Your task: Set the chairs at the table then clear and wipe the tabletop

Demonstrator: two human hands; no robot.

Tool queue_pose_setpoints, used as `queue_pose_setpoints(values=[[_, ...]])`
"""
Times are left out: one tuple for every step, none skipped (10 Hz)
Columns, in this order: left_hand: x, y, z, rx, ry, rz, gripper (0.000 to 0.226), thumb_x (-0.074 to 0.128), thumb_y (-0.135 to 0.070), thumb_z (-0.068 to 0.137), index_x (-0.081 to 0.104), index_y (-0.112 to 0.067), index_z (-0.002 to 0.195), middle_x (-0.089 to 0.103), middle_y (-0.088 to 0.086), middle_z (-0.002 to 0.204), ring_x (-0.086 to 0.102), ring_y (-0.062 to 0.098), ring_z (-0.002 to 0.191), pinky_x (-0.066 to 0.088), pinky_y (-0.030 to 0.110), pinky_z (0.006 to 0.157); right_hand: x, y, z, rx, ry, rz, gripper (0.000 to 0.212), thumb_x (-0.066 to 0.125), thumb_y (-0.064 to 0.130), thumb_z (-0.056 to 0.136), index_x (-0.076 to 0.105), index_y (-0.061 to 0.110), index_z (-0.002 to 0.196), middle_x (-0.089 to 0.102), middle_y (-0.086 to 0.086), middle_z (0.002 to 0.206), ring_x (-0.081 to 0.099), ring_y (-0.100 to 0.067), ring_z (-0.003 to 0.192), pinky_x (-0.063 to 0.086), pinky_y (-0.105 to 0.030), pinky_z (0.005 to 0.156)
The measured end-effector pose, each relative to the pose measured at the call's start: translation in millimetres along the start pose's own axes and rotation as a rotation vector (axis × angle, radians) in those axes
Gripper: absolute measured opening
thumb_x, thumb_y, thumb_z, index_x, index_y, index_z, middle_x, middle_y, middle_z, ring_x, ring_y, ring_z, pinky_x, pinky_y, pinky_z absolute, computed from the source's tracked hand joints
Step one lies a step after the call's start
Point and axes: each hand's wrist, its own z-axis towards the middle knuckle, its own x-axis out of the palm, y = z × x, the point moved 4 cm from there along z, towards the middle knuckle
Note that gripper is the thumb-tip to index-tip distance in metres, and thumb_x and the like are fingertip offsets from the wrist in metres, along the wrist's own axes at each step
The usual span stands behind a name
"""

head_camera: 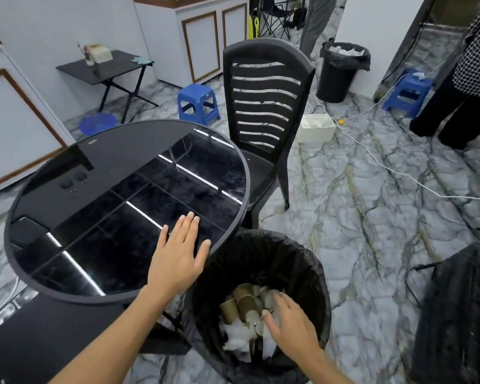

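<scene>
The round black table (117,189) serves as the landmark; its glossy top mirrors ceiling light strips. The left hand (178,256) lies flat on the tabletop at the rim nearest the bin, palm down, fingers straight and slightly spread, pointing away from the person toward the chair. The black slatted chair (263,117) stands at the table's far right side, seat tucked partly under the rim, its tall back upright with the long axis vertical, the seat facing in toward the table. Touching the table's near right edge stands a black-lined trash bin (261,300), holding brown paper cups (241,303) and crumpled white tissue (237,335). The right hand (291,325) hovers inside the bin's mouth above that rubbish, fingers loosely apart and slightly bent, gripping nothing. Beyond the table, past the chair, sit a blue stool (198,103), and further off a second lined bin (341,70). A small folding table (108,67) stands against the wall behind.
</scene>
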Motion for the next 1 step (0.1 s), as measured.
queue_pose_setpoints(values=[[1.5,0.6,-1.0,0.003,0.005,-0.003,0.069,0.023,-0.056,0.100,0.024,-0.018,0.157,0.017,-0.003,0.166,0.008,0.011,0.153,0.004,0.041,0.124,-48.5,10.3,-6.0,0.021,-0.284,0.316,0.032,0.056,0.036,0.098,0.064,0.020,0.125,0.066,0.008,0.120,0.064,-0.005,0.106,0.051,-0.021,0.086]])
